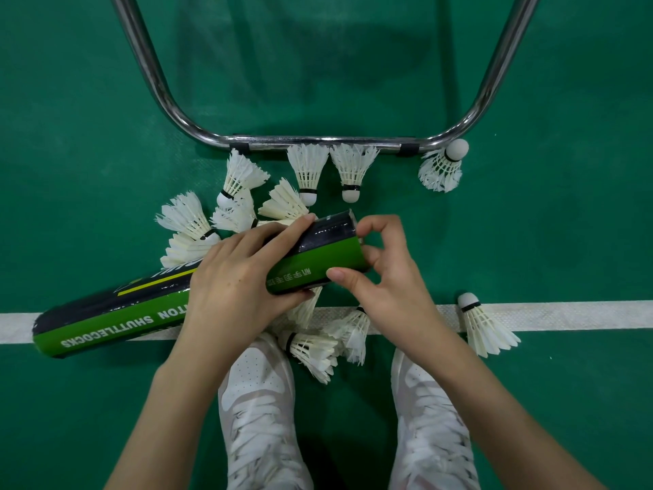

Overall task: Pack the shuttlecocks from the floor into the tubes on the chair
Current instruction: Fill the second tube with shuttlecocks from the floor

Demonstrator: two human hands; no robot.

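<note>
A long green and black shuttlecock tube lies tilted low over the floor, its right end raised. My left hand grips the tube around its middle. My right hand pinches the tube's right end, thumb on the rim and fingers curled over the mouth, so what is inside stays hidden. Several white feather shuttlecocks lie on the green floor: a heap behind the tube, two by the chair frame, one at its right corner, one on the white line, others under my hands.
The chair's chrome tube frame runs across the floor just beyond the shuttlecocks. A white court line crosses the green floor. My two white shoes stand below my hands.
</note>
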